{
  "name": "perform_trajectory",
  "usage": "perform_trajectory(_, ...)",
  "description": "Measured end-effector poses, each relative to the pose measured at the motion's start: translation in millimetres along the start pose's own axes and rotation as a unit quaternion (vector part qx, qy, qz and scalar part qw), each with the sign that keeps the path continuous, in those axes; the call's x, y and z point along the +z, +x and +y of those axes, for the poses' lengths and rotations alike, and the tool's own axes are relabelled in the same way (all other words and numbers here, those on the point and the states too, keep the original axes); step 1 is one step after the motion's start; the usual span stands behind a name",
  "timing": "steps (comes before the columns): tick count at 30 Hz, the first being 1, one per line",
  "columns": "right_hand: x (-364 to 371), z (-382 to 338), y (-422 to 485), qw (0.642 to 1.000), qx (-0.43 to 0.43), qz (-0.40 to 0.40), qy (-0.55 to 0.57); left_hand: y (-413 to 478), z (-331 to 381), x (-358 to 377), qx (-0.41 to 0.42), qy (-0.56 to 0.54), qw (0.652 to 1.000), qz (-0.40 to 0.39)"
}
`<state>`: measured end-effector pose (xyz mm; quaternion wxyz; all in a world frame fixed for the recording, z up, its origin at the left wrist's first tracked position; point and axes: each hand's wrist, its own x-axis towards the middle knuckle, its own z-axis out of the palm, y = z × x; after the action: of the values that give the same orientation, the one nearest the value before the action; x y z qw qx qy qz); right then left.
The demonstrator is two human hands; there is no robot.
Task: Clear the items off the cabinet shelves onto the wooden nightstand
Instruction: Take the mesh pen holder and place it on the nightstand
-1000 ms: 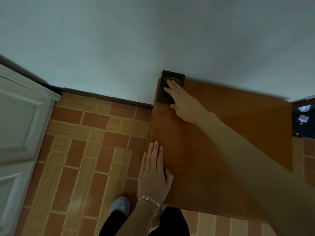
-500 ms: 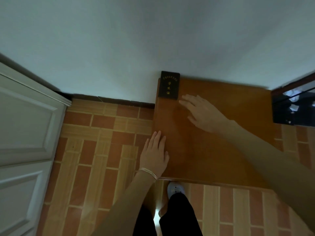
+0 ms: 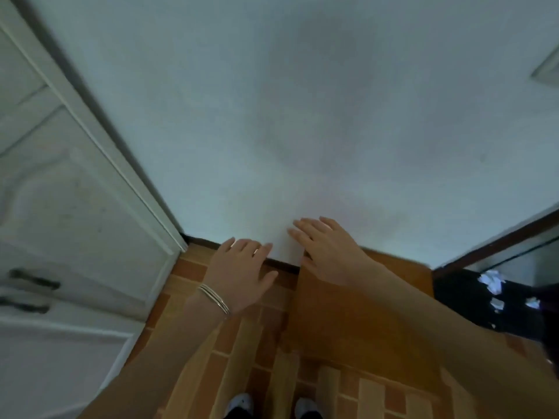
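Observation:
The wooden nightstand [image 3: 357, 322] stands against the white wall, right of centre and low in the head view. My right hand [image 3: 329, 252] hovers over its back left corner with fingers spread and nothing in it. My left hand [image 3: 242, 273], with thin bracelets at the wrist, is raised over the floor just left of the nightstand, also spread and empty. The small dark booklet is not visible; my right hand covers the corner where it lay. The frame is blurred.
A white panelled door [image 3: 60, 237] with dark handles fills the left side. The white wall [image 3: 302, 116] takes up the upper frame. A dark opening [image 3: 496, 300] with white scraps lies right of the nightstand. Brick-pattern floor [image 3: 236, 358] and my shoes [image 3: 242, 403] show below.
The view swung upward toward the wall. My left hand lifted off the nightstand's edge and rose over the floor. My right hand drew back; the booklet is out of sight.

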<state>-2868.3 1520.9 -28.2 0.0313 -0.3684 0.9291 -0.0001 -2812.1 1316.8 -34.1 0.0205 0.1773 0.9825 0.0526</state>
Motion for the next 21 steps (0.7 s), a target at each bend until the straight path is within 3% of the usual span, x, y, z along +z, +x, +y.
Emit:
perform_trajectory(2,-43.1,-13.2,14.8,0.999,-0.045,0.018,-0.014,-23.5,-18.7,-38.4,-0.052,0.006,0.996,0.069)
perform_trajectory(5,-95.2,-30.9,33.5,0.989,-0.113,0.077,-0.050,-62.6,-31.9,-87.4,-0.137,0.025,0.984,0.114)
perform_trajectory(10,-147.3,-82.9,54.0,0.957,-0.239,0.147,-0.073,-138.2,-22.6,-133.3,-0.261,0.078,0.938,0.212)
perform_trajectory(16,-158.1,-166.4,35.1,0.892,-0.410,0.180,-0.063,-246.2,29.7,-129.0,-0.410,0.106,0.884,0.197)
perform_trajectory(21,-167.9,-251.9,8.8,0.837,-0.523,0.150,-0.052,-349.4,77.1,-128.7,-0.518,0.125,0.830,0.167)
